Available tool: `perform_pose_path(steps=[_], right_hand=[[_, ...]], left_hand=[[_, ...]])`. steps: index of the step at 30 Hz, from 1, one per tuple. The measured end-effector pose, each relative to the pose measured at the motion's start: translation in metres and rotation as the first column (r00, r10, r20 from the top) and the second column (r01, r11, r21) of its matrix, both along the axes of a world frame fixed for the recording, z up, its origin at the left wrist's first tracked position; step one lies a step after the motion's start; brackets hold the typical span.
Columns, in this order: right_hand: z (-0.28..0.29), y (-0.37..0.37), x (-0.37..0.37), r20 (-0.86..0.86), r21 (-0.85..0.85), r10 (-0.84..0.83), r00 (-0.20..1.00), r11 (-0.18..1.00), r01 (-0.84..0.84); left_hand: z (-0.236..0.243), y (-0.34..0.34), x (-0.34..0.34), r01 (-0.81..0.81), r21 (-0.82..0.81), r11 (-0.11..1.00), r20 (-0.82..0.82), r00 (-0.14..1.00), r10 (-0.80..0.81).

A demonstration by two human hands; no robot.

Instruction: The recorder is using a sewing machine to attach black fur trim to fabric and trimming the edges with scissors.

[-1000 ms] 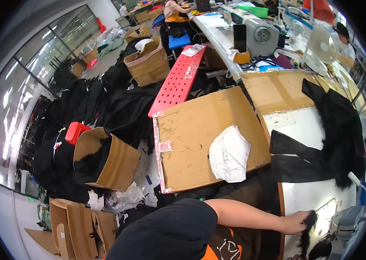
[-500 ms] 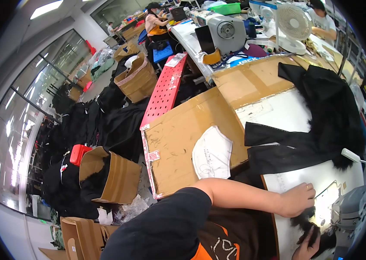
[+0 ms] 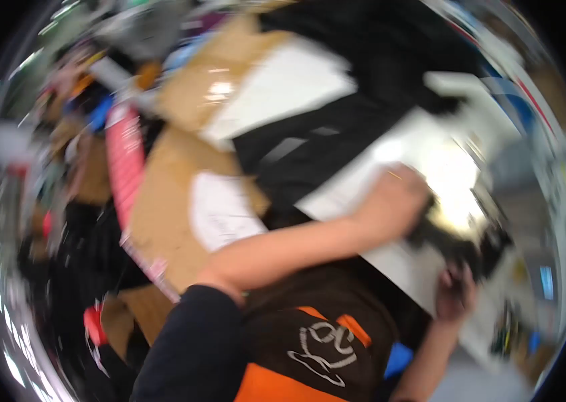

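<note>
The picture is blurred by motion. My left hand (image 3: 396, 204) is low over the white sewing tabletop (image 3: 326, 197), against the black fur piece (image 3: 443, 241); its fingers are too smeared to read. Below and right, my right hand (image 3: 455, 288) has its fingers curled on the dark fur. Both are beside a brightly lit sewing machine bed (image 3: 453, 187). A large black garment (image 3: 396, 53) lies beyond my left hand.
Cardboard sheets (image 3: 162, 201) with a white pattern piece (image 3: 219, 214) lie to the left, beside a pink perforated board (image 3: 125, 161). Cartons (image 3: 145, 311) and black fabric (image 3: 75, 241) fill the far left.
My view has swung right and down toward the machine, so the table fills more of it. My right hand, absent at first, came in at the fur and shows more fully now.
</note>
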State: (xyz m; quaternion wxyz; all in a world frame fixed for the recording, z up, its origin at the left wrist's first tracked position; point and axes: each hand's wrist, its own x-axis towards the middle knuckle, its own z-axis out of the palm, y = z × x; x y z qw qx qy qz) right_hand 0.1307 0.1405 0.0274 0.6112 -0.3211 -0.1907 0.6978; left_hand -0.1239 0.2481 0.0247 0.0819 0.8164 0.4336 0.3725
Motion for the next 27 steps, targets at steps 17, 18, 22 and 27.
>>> perform_pose_path(steps=[17,18,22,27], right_hand=[[0.035,-0.005,-0.049,0.458,0.136,-0.2,0.866,0.979,0.155],[0.041,-0.003,-0.053,0.457,0.135,-0.201,0.866,0.978,0.156],[0.036,0.01,-0.064,0.605,0.008,-0.036,0.796,0.999,0.039],[0.037,0.026,-0.067,0.761,0.045,-0.058,0.646,0.998,0.037]], left_hand=[[0.027,-0.013,-0.012,0.136,-0.146,0.98,-0.215,0.963,-0.165],[0.027,-0.014,-0.013,0.137,-0.147,0.98,-0.215,0.962,-0.167],[0.029,-0.016,-0.016,0.199,-0.124,0.972,-0.206,0.953,-0.222],[0.032,-0.015,-0.014,0.243,-0.076,0.967,-0.238,0.938,-0.254]])
